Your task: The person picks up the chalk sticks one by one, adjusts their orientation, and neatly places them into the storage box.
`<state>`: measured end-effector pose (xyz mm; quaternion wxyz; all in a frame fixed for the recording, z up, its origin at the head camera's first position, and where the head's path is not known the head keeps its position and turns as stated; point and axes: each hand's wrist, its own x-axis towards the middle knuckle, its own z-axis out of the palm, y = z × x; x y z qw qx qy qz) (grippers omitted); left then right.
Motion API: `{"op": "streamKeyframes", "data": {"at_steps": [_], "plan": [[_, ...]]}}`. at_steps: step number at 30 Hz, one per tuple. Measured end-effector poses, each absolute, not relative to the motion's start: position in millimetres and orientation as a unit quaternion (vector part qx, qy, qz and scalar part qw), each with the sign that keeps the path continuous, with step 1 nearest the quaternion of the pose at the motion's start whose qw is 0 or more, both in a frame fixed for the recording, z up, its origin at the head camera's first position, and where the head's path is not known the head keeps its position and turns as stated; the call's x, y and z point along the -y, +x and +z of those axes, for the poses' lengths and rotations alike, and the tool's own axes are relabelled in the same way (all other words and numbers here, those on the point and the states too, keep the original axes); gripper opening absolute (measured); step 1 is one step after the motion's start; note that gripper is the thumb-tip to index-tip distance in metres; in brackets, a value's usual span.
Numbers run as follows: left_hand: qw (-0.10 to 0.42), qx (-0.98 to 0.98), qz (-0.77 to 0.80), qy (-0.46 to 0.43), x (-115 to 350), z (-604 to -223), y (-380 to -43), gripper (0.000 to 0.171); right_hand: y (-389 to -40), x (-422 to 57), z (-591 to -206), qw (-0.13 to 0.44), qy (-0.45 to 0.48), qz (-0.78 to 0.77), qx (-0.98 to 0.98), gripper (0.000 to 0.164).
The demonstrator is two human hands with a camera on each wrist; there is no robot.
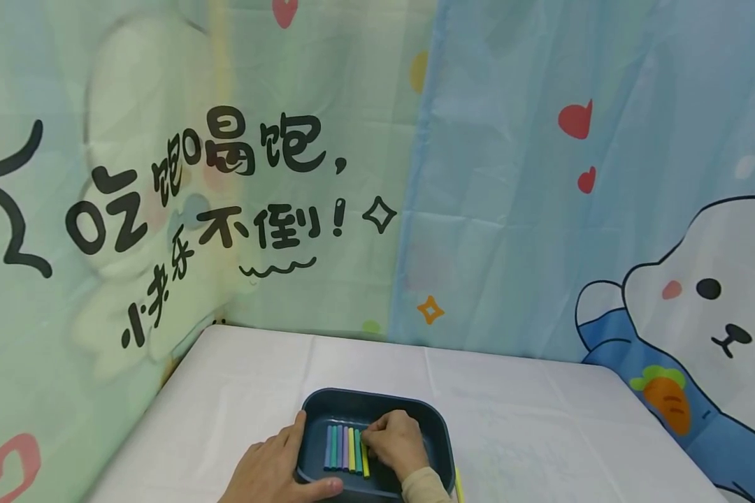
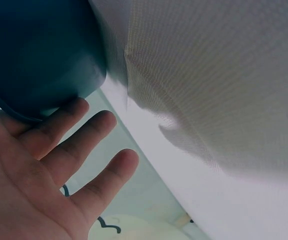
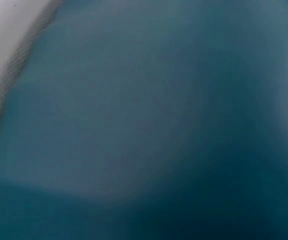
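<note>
In the head view a dark blue rectangular tray [image 1: 384, 396] stands on the table, holding a row of thin coloured sticks [image 1: 341, 447] in blue, green, purple and yellow, laid side by side. My left hand [image 1: 267, 464] steadies the tray's left side, its thumb over the near edge. Seen from the left wrist, the fingers are straight and spread, and one touches the tray's outer wall. Inside the tray, my right hand [image 1: 398, 446] has curled fingers at the upper part of the rightmost yellow stick [image 1: 366, 468], pinching it. The right wrist view shows only blurred blue tray surface and a sleeve edge.
A white cloth [image 1: 528, 412] covers the table. Part of a yellow strip [image 1: 458, 485] shows beside the tray's right side. Printed curtains [image 1: 491, 209] hang behind and to the left of the table.
</note>
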<state>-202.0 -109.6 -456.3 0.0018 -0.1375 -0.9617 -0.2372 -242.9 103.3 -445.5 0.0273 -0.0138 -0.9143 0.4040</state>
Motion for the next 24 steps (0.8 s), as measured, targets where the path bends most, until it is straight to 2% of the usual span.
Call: {"op": "streamKeyframes", "data": {"at_steps": [24], "plan": [[0.003,0.963,-0.234,-0.136,109.2,-455.5,-201.3,0.122,-236.9,-108.6,-432.6,0.008,-0.035,0.41,0.912,0.012]]}}
